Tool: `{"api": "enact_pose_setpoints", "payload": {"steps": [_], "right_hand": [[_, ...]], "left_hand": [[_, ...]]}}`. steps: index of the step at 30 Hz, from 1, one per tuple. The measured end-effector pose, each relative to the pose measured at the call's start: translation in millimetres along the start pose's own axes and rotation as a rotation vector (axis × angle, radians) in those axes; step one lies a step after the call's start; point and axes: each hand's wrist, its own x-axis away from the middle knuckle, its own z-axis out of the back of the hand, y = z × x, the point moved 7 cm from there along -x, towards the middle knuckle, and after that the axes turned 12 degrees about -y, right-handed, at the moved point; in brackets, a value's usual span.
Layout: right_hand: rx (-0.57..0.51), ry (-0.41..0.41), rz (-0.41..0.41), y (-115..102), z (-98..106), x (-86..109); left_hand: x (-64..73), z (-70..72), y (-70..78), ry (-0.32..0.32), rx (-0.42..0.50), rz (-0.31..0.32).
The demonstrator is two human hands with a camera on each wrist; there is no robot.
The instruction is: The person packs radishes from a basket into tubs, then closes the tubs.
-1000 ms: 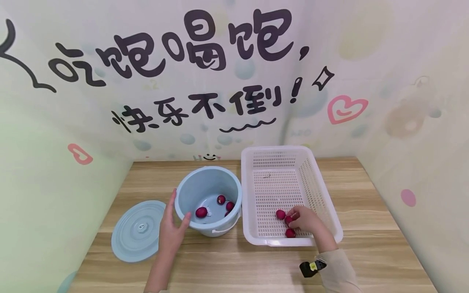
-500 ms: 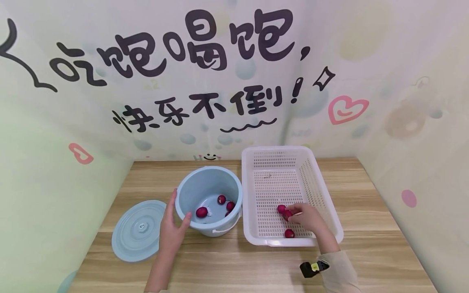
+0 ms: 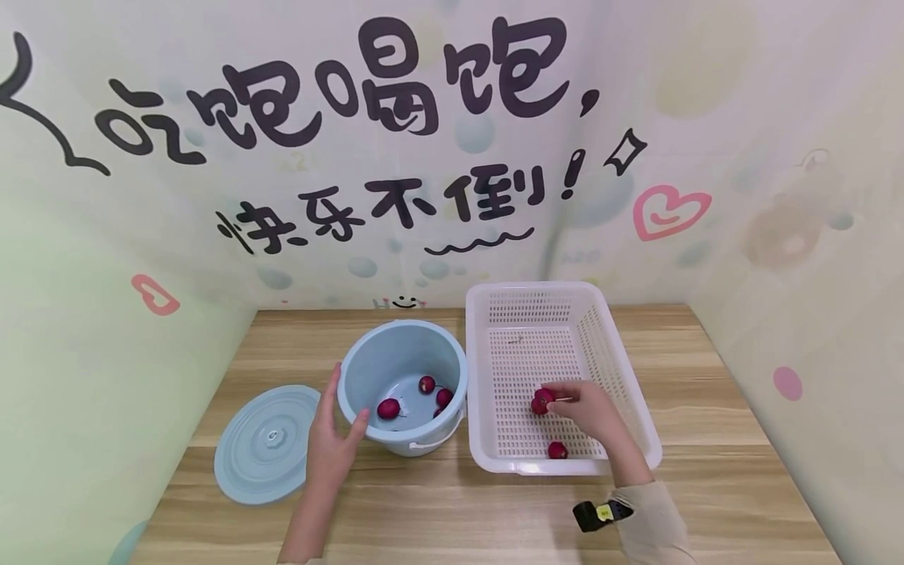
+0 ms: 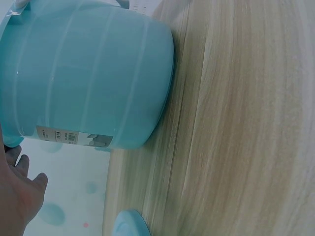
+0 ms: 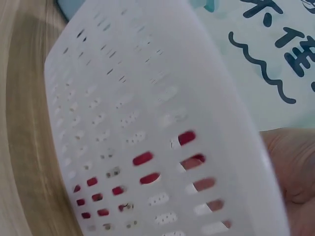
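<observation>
My left hand (image 3: 333, 439) rests against the near left side of the light blue bucket (image 3: 434, 433), fingers and thumb spread along its rim. The left wrist view shows the bucket's ribbed side (image 4: 88, 73) and part of this hand (image 4: 22, 194). Over the white perforated basket (image 3: 487, 461), my right hand (image 3: 589, 408) pinches a small red radish (image 3: 542, 402) with thumb and fingers; another may be hidden behind it. One more radish (image 3: 558, 450) lies near the basket's front wall. Several radishes (image 3: 388, 409) lie in the bucket. Red shows through the basket's slots (image 5: 142, 158) in the right wrist view.
Left of the bucket, its round blue lid (image 3: 268, 447) lies flat on the wooden table (image 3: 452, 518). The basket stands close against the bucket's right side. A small twig (image 3: 515, 340) lies in the back of the basket. A printed wall (image 3: 395, 267) borders the table behind.
My right hand has moved slightly back and left with the pinched radish, away from the radish at the basket's front, and now covers the spot of the rear one. The left hand has stayed put.
</observation>
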Motion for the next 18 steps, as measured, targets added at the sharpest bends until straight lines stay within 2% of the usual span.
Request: {"api": "enact_pose_setpoints", "payload": {"steps": [13,18], "right_hand": [[-0.035,0.02,0.111,-38,3,-1.8],[-0.072,0.009,0.122,-54,1,-1.0]], "left_hand": [[-0.3,0.4,0.8,-0.001,0.006,-0.009],[-0.5,0.2,0.9,-0.004,0.001,-0.008]]}}
